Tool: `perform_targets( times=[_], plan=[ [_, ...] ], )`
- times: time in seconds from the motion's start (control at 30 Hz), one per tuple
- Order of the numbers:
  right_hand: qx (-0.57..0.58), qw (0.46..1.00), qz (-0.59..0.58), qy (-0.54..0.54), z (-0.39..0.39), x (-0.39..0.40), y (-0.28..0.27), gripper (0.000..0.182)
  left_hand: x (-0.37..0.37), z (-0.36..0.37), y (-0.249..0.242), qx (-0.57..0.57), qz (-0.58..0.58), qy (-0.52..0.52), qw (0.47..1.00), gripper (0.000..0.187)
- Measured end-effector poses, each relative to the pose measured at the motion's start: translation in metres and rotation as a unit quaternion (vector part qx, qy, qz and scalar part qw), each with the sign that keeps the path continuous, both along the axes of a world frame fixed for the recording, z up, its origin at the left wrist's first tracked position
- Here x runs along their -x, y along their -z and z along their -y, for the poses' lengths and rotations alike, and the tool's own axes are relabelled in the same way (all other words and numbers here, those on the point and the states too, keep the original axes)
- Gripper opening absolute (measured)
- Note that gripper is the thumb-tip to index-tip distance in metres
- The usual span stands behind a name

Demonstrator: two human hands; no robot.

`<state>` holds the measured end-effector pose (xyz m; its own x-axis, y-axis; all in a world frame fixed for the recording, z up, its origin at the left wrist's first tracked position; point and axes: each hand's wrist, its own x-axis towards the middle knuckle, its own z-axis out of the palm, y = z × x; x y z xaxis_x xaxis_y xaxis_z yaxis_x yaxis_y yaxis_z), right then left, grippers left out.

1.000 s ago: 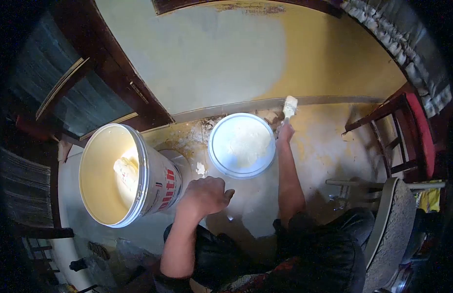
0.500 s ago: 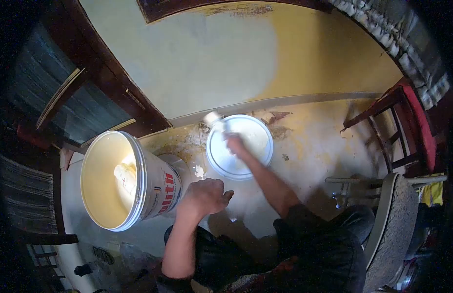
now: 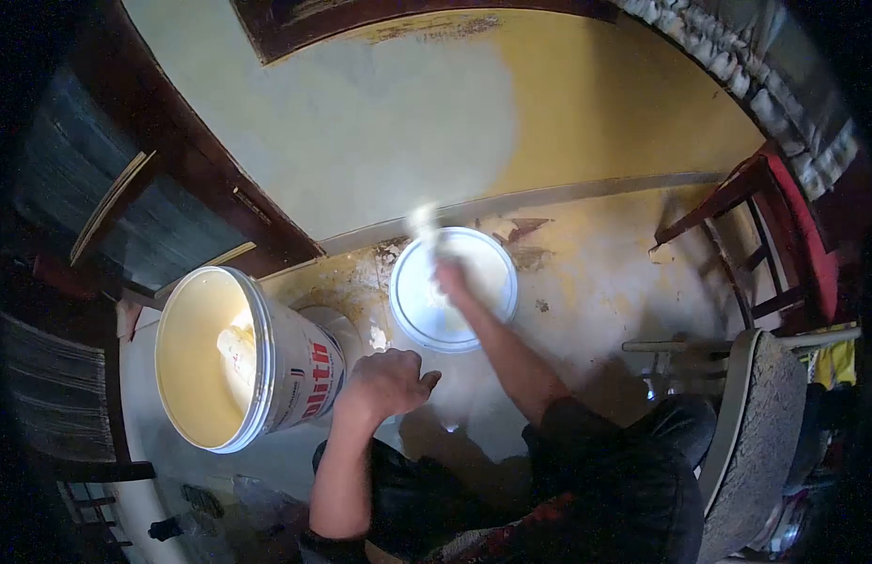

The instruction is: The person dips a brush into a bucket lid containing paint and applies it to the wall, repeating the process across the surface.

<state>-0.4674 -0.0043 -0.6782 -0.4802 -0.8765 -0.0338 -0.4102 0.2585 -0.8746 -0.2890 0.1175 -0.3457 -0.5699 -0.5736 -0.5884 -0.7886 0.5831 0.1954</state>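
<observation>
My right hand is closed around a pale tool, smeared by motion, whose far end sticks out beyond the lid's upper left edge. Under that hand a round white lid lies on the floor, with whitish material on it. My left hand is curled above the floor between the lid and a large bucket; whether it holds anything is hidden. Inside the bucket, which has a cream interior and red lettering, lies a pale object.
Ahead is a wall, partly pale and partly yellow. At the left stands a dark wooden door. A red-seated chair and a textured chair back are at the right. Pale crumbs lie beside the lid.
The far end of the tool has swung slightly right and up with my right hand. My left hand has barely moved. The view has shifted slightly.
</observation>
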Motion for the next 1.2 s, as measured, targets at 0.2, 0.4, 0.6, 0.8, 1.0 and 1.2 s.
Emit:
perform_targets(
  times=[0.2,0.4,0.6,0.8,1.0,1.2],
  plan=[
    [-0.048,0.982,0.145,-0.108,-0.014,-0.057,-0.044,0.033,0.003,0.001,0.005,-0.007,0.001,0.003,1.000,0.045],
    [0.088,0.958,0.055,0.267,-0.021,0.131,-0.040,0.024,-0.004,0.000,0.004,0.003,-0.013,-0.004,1.000,0.044],
    [-0.031,0.922,-0.230,0.309,0.011,0.147,0.084,0.022,-0.002,0.000,0.003,0.001,-0.010,-0.001,1.000,0.044],
    [-0.078,0.977,0.003,-0.199,-0.034,-0.091,-0.104,0.028,0.003,0.002,0.006,-0.007,0.007,0.004,1.000,0.045],
    [-0.060,0.977,-0.199,-0.036,-0.006,0.055,-0.002,0.022,-0.001,-0.002,0.005,0.002,-0.019,0.006,1.000,0.044],
    [0.090,0.822,0.147,0.543,-0.042,0.205,-0.027,0.022,-0.002,0.000,0.000,-0.002,-0.014,-0.005,1.000,0.044]
  ],
)
